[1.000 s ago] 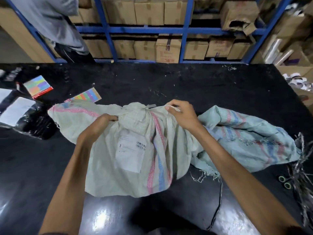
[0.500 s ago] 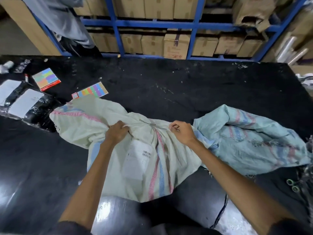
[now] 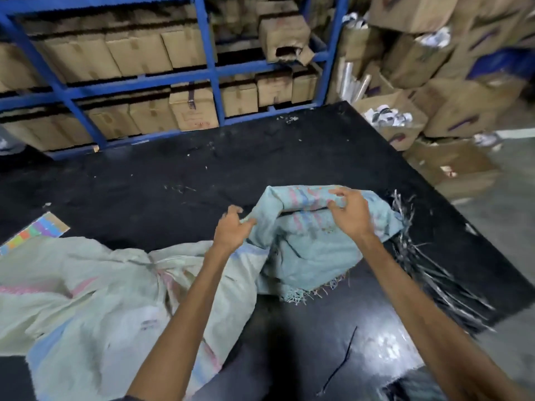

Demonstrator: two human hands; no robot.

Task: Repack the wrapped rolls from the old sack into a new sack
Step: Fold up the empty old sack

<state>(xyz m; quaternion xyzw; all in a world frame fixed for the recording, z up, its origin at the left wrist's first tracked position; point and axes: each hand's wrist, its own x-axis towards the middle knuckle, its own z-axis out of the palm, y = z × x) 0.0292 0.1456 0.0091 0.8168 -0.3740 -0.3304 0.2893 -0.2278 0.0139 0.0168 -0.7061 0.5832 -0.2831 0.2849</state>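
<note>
Here both hands are on the blue-green sack [image 3: 312, 250], which lies crumpled on the right part of the black table [image 3: 173, 175]. The left hand [image 3: 231, 231] grips a bunched edge at the sack's near-left corner, fingers curled round the cloth. The right hand [image 3: 351, 217] reaches over the top fold, with its fingers [image 3: 337, 195] hooked over the fold and pinching it. The pale sack [image 3: 86, 299] lies just to the left with its edge touching the blue-green one, and the left forearm crosses above it. It bulges, bears a blurred white label and is gathered at a neck.

No wrapped rolls show; they are probably inside the pale sack, though which sack is old I cannot tell.

The blue-green sack looks empty, light and limp. It is thin woven plastic that folds and slides on itself, with a frayed hem at the near edge. It is best taken at the mouth with one hand on each side of the rim, pulled apart so that it stays open. The fray offers a poor hold. The filled sack should be heavier and is better grasped at the neck or under the bulge.

A colour card [image 3: 37, 231] lies at the far left, and a tangle of strapping [image 3: 419, 256] lies to the right of the sack.
</note>
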